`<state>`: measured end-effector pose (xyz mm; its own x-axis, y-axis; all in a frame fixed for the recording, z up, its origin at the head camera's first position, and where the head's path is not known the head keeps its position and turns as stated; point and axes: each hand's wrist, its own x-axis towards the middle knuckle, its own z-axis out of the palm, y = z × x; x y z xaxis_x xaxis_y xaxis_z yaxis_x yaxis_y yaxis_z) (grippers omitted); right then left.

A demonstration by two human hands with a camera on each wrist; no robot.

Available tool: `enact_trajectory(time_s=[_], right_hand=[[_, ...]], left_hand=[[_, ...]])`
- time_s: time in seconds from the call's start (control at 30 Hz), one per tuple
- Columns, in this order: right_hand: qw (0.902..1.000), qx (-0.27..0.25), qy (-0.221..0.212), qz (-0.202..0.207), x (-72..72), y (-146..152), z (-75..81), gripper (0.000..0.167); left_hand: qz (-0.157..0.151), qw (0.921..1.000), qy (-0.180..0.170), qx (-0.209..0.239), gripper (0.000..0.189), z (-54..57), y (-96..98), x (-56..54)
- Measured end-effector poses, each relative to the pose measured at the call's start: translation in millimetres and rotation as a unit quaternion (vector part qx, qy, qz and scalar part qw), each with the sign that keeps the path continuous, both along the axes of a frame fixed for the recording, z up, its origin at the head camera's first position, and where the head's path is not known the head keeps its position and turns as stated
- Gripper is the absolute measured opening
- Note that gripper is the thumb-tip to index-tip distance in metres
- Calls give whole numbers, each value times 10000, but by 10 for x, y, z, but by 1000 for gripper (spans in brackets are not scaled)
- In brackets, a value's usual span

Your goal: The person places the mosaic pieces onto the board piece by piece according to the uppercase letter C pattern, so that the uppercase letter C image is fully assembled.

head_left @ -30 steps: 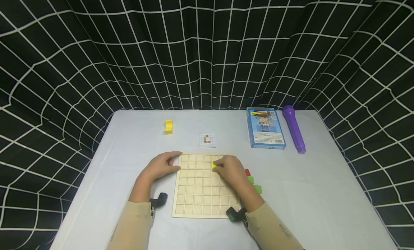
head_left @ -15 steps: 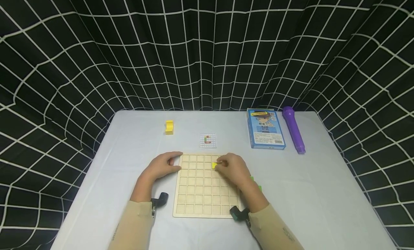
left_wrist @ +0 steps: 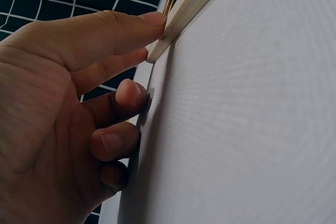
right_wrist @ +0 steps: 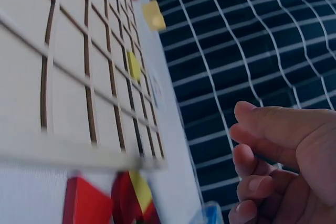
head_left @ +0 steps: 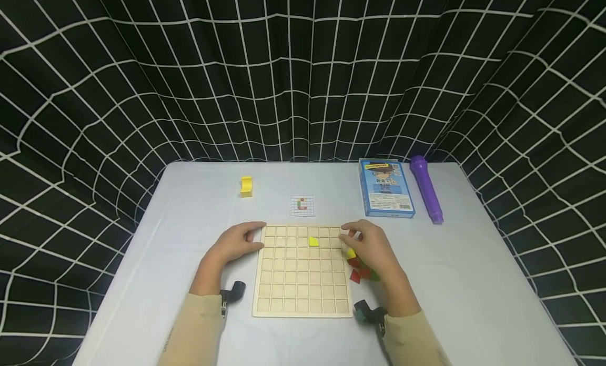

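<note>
On the pale wooden grid board (head_left: pixel 303 271), the small yellow square tile (head_left: pixel 313 242) is now left alone in its cell, released by the right hand (head_left: pixel 371 247). That hand has been drawn off to the loose red, yellow and green tiles (head_left: pixel 360 268) just beside the board's right edge, fingers loosely curled and nothing gripped. The board's left edge is still steadied by the left hand (head_left: pixel 236 242), fingers straight, so one tile seems placed and another is being sought.

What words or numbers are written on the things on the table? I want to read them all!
Blue cardboard box with a cartoon figure: it has print on its face, but it is too small and blurred to read.
Small white grid card with a red and green shape: a picture only, no words to be made out.
Purple plastic pen-shaped stick, wooden grid board and yellow square tile: no writing shows.
</note>
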<state>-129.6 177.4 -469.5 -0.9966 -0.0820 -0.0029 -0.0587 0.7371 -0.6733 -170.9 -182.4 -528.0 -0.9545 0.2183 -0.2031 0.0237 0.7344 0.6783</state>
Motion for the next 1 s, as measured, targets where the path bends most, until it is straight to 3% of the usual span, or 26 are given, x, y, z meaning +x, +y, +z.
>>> enact_trajectory(time_s=[0.13,0.33,0.57,1.0], right_hand=[[9997,78,-144,-154,32,164,-19,28],[9966,303,-707,-311,64,356,-101,32],[9907,373,-1296,-164,78,479,-287,31],[9919,655,-1089,-78,41,474,-349,30]], left_hand=[[3,10000,-4,1,65,10,-3,3],[-9,10000,24,26,65,3,-3,0],[3,10000,19,48,65,2,-2,2],[28,10000,-7,9,65,-1,1,-1]])
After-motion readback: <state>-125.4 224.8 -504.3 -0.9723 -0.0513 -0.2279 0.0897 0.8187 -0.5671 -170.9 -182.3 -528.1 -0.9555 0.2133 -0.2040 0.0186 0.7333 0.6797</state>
